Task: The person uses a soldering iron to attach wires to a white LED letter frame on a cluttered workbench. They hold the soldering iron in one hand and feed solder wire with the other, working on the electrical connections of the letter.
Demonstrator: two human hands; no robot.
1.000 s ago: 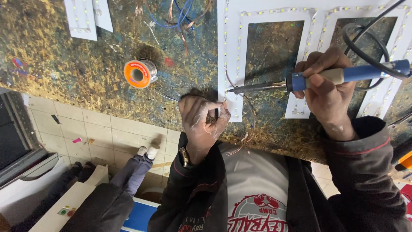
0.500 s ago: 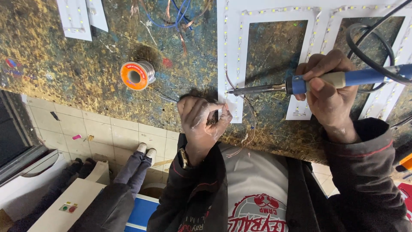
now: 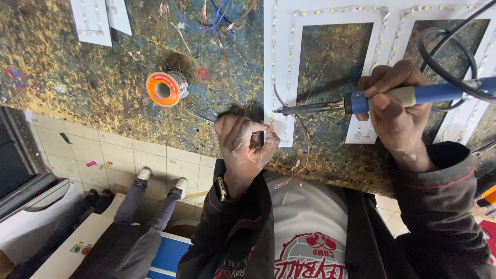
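My right hand [image 3: 395,111] grips a soldering iron [image 3: 361,102] with a blue and cream handle, its metal tip pointing left at the lower corner of a white frame of LED strips [image 3: 281,77]. My left hand [image 3: 243,144] is pinched shut at that same corner, holding a thin solder wire [image 3: 199,114] that runs back to an orange solder spool [image 3: 165,88] lying on the stained workbench [image 3: 77,77]. The iron's black cable [image 3: 439,62] loops over a second white LED frame [image 3: 480,108] on the right.
Blue and copper wires [image 3: 217,20] lie at the bench's far edge, with small white LED panels [image 3: 95,20] at upper left. Below the bench edge is a tiled floor [image 3: 98,150], where another person's legs and shoes [image 3: 150,196] stand beside a white box [image 3: 77,243].
The view has shifted slightly. The iron's tip has stayed near the frame's corner, and my left hand has stayed pinched there.
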